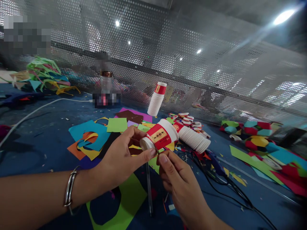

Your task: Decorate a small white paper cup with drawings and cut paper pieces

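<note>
A red-and-white paper cup lies tilted on its side in the air, its wide rim toward the upper right. My left hand is closed on it near the base, with the thumb below and fingers behind. My right hand pinches a thin dark tool whose end meets the cup's lower side. Whether it is a blade or something else I cannot tell. A slim clear rod shows below the cup. Underneath lies green paper with a large cut-out hole.
Nested paper cups lie on their side at right; another cup stack stands behind. Coloured paper scraps cover the middle. A dark blue glue gun with black cable lies right. Perforated metal panels close the back.
</note>
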Demonstrator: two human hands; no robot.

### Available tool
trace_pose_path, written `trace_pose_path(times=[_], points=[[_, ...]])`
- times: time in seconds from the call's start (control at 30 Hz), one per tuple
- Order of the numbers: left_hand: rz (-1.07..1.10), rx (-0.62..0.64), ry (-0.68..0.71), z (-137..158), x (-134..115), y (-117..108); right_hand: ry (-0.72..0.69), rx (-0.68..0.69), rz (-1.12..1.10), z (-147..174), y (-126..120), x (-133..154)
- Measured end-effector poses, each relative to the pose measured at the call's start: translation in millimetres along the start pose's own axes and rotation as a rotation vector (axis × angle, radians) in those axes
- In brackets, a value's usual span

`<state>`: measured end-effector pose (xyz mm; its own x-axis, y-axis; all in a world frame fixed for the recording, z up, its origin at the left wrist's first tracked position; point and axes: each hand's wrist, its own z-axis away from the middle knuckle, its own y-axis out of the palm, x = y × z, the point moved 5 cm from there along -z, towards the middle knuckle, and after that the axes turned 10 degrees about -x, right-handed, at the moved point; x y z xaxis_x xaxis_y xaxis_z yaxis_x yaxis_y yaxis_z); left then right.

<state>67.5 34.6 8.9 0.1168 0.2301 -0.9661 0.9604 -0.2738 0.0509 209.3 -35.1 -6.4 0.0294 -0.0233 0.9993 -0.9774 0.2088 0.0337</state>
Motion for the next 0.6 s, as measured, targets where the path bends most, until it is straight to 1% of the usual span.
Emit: trace_pose_path(times=[0.23,0.4,0.6], points=[[-0.001,0.017,0.001,2.6,-0.7,3.0,-0.054,-0.036,0.100,0.1,-2.3,0.7],[-0.023,-0.008,-0.012,3.0,0.3,3.2,-0.059,-0.023,0.127,-0.4,-2.4,1.0],[-0.060,-0.003,0.028,1.9,0.8,-0.4,-0.061,-0.002,0.149,-1.0,-4.1,-0.9]])
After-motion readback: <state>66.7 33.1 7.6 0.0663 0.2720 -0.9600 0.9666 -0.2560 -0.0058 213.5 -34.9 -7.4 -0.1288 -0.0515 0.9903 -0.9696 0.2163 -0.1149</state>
